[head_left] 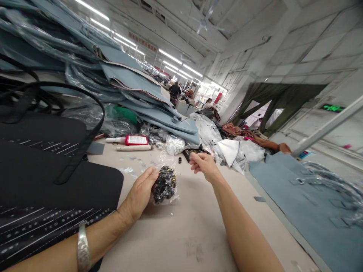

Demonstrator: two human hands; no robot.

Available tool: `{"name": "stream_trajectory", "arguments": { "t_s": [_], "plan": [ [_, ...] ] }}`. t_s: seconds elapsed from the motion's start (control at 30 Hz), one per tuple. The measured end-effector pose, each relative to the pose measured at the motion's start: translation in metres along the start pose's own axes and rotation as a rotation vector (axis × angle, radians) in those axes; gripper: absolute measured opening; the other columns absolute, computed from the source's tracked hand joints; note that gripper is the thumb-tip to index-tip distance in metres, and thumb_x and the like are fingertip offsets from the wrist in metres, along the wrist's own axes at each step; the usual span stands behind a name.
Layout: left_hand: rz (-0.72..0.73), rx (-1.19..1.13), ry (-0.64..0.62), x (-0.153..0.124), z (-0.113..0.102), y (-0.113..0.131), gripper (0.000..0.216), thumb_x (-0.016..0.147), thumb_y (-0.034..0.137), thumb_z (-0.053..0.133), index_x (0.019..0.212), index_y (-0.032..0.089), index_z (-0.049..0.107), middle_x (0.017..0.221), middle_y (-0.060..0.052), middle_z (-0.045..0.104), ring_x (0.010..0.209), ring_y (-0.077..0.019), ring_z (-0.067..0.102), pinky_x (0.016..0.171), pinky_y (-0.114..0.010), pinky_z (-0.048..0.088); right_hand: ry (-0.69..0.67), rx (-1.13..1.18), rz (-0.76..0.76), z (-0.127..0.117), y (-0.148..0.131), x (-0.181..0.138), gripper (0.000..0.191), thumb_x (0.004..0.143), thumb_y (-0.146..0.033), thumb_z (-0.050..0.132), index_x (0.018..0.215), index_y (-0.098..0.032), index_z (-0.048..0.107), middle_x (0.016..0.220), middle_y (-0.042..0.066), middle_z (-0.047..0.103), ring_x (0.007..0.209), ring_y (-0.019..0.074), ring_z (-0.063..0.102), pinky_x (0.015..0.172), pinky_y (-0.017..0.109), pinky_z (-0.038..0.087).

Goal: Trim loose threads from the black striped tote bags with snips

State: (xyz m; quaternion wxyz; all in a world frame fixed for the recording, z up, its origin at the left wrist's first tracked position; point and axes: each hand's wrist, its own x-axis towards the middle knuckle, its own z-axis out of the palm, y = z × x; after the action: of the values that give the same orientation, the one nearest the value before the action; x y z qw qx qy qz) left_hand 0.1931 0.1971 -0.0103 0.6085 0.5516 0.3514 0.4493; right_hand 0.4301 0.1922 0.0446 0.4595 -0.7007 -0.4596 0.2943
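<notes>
My left hand (141, 192) grips a clear plastic bag of small black parts (164, 184) just above the beige table (195, 226). A silver bangle sits on that wrist. My right hand (204, 165) is raised to the right of the bag, fingers pinched together near the bag's top; what they pinch is too small to tell. Just beyond that hand lies a small black tray (193, 152) of dark pieces.
A black bag with a strap (48, 166) lies at the left. Blue-grey leather panels (147, 94) are stacked behind it, with a red-labelled bottle (133, 140) below them. Crumpled plastic (215, 139) lies beyond the tray, blue panels (306, 200) at right. People work far back.
</notes>
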Motion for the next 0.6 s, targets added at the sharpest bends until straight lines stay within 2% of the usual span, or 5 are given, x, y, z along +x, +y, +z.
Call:
{"name": "stream_trajectory", "arguments": {
  "t_s": [0.07, 0.17, 0.37, 0.53, 0.6],
  "plan": [
    [-0.005, -0.014, -0.012, 0.000, 0.000, -0.003, 0.034, 0.080, 0.055, 0.052, 0.072, 0.023, 0.050, 0.071, 0.003, 0.052, 0.074, -0.0183, 0.049, 0.071, -0.028, 0.042, -0.154, 0.013, 0.017, 0.016, -0.001, -0.029, 0.032, 0.071, -0.047, 0.070, 0.068, -0.016, 0.061, 0.062, 0.001, 0.064, 0.046, 0.0104, 0.055, 0.040, 0.020, 0.040],
    [0.001, 0.009, -0.039, -0.002, 0.001, -0.004, 0.034, 0.082, 0.055, 0.050, 0.075, 0.022, 0.050, 0.073, 0.003, 0.052, 0.075, -0.0182, 0.049, 0.070, -0.028, 0.041, -0.312, 0.079, 0.008, 0.039, -0.002, -0.060, 0.029, 0.064, -0.039, 0.077, 0.070, -0.018, 0.057, 0.052, -0.004, 0.059, 0.040, 0.0069, 0.047, 0.036, 0.017, 0.034],
    [0.083, 0.145, -0.085, -0.005, 0.002, 0.002, 0.035, 0.087, 0.054, 0.046, 0.071, 0.022, 0.046, 0.069, 0.003, 0.045, 0.070, -0.0168, 0.045, 0.067, -0.027, 0.040, -0.194, 0.293, -0.028, 0.066, 0.005, -0.068, 0.037, 0.056, -0.037, 0.082, 0.061, -0.020, 0.049, 0.043, -0.009, 0.052, 0.036, 0.0059, 0.043, 0.035, 0.017, 0.032],
    [-0.031, 0.219, -0.057, -0.009, -0.002, -0.008, 0.040, 0.085, 0.062, 0.045, 0.074, 0.024, 0.049, 0.071, 0.002, 0.051, 0.075, -0.0200, 0.051, 0.070, -0.028, 0.044, -0.331, 0.337, 0.143, 0.065, 0.017, -0.062, 0.039, 0.053, -0.040, 0.084, 0.061, -0.018, 0.053, 0.043, -0.007, 0.056, 0.034, 0.0057, 0.044, 0.032, 0.016, 0.033],
    [-0.109, 0.251, -0.012, -0.011, -0.002, -0.014, 0.041, 0.082, 0.066, 0.047, 0.076, 0.025, 0.051, 0.074, 0.000, 0.055, 0.080, -0.0223, 0.054, 0.072, -0.029, 0.046, -0.402, 0.385, 0.215, 0.062, 0.020, -0.060, 0.042, 0.051, -0.042, 0.086, 0.063, -0.018, 0.054, 0.047, -0.006, 0.060, 0.035, 0.0062, 0.048, 0.033, 0.016, 0.038]
  ]
}}
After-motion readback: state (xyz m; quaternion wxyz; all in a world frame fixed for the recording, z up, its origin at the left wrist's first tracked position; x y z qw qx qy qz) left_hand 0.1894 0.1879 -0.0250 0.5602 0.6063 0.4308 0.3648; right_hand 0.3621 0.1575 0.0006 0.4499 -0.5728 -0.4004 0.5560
